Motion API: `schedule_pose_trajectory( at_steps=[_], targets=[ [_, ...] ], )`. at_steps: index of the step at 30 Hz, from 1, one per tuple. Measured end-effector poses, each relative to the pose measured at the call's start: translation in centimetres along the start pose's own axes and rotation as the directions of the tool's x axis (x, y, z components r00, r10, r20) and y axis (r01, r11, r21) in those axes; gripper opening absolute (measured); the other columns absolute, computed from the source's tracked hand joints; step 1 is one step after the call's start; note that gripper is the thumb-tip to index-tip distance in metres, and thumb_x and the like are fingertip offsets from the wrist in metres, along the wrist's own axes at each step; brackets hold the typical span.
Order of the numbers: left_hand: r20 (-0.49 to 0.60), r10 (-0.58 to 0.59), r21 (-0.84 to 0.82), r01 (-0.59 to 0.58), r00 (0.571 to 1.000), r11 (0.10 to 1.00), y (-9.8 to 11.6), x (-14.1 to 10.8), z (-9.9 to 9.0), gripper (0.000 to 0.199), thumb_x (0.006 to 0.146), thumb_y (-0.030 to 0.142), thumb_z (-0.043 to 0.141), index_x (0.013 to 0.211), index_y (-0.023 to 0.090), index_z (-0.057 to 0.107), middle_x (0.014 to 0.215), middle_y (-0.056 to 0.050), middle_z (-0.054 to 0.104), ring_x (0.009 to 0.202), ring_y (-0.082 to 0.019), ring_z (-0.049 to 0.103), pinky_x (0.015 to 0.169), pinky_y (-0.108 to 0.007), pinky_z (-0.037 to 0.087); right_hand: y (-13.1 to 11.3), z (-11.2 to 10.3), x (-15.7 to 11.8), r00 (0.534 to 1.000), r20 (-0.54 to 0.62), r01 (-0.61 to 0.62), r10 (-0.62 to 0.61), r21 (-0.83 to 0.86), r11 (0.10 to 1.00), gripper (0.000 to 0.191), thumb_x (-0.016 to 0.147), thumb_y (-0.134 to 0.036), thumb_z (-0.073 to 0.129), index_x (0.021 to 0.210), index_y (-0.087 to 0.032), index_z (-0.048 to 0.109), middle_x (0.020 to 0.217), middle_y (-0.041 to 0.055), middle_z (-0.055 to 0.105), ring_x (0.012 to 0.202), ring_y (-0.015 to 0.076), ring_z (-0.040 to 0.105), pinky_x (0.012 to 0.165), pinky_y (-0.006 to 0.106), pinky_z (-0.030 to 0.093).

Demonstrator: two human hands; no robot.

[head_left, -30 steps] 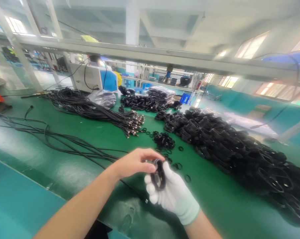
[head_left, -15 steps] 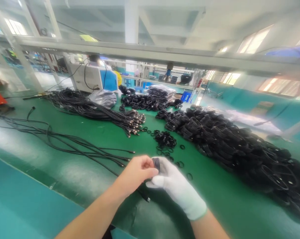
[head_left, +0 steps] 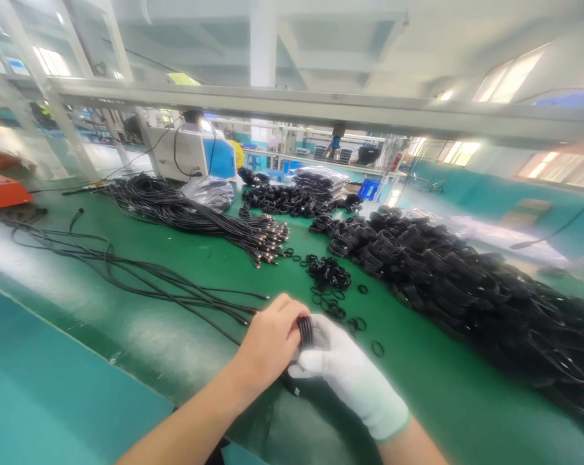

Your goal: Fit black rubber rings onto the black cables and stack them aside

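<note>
Small, tightly wound black cable coil (head_left: 306, 332) pinched between two hands over the green tabletop (head_left: 417, 394).
In the head view, the bare left hand (head_left: 271, 336) curls narrowly over the coil's near side, while the right hand in a white knit glove (head_left: 339, 363) cups its other side, thumb underneath. A second ago the coil's oval opening showed; now it is turned edge-on, loops stacked side by side, which suggests a bundle squeezed compact. Whether a band already circles it, I cannot tell. A black cable end with a pale tip (head_left: 293, 387) shows just below the hands; beyond them lie loose thin black rings (head_left: 329, 274) and, rightward, a long heap of black coiled cables (head_left: 441, 278).
</note>
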State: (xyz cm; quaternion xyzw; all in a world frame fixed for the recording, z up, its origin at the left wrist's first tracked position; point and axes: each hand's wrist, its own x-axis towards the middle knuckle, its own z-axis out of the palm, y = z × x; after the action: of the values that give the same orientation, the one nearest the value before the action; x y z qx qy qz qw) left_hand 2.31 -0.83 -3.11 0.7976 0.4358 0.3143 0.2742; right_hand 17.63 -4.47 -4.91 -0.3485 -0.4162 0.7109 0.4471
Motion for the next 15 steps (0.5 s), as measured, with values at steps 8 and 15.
schedule_pose_trajectory(
  at_steps=[8, 15],
  targets=[
    [-0.113, 0.021, -0.095, -0.031, 0.993, 0.995, -1.0, 0.7, 0.9, 0.027, 0.072, 0.002, 0.046, 0.079, 0.02, 0.066, 0.08, 0.0, 0.06, 0.077, -0.013, 0.057, 0.073, -0.023, 0.046, 0.2, 0.3, 0.0, 0.999, 0.039, -0.021, 0.017, 0.099, 0.995, 0.05, 0.067, -0.018, 0.074, 0.112, -0.017, 0.053, 0.112, 0.0092, 0.056, 0.099, 0.024, 0.058, 0.077, 0.037, 0.053],
    [0.344, 0.024, -0.457, 0.146, 0.939, 0.877, -1.9, 2.4, -2.8, 0.036, 0.077, 0.023, 0.057, 0.113, 0.022, 0.061, 0.117, -0.004, 0.059, 0.104, -0.02, 0.056, 0.087, -0.03, 0.045, 0.8, -0.7, 0.2, 0.975, 0.216, -0.146, 0.054, 0.434, 0.889, 0.041, 0.074, -0.038, 0.066, 0.104, -0.01, 0.06, 0.101, 0.0108, 0.06, 0.087, 0.0194, 0.059, 0.068, 0.028, 0.049]
  ],
)
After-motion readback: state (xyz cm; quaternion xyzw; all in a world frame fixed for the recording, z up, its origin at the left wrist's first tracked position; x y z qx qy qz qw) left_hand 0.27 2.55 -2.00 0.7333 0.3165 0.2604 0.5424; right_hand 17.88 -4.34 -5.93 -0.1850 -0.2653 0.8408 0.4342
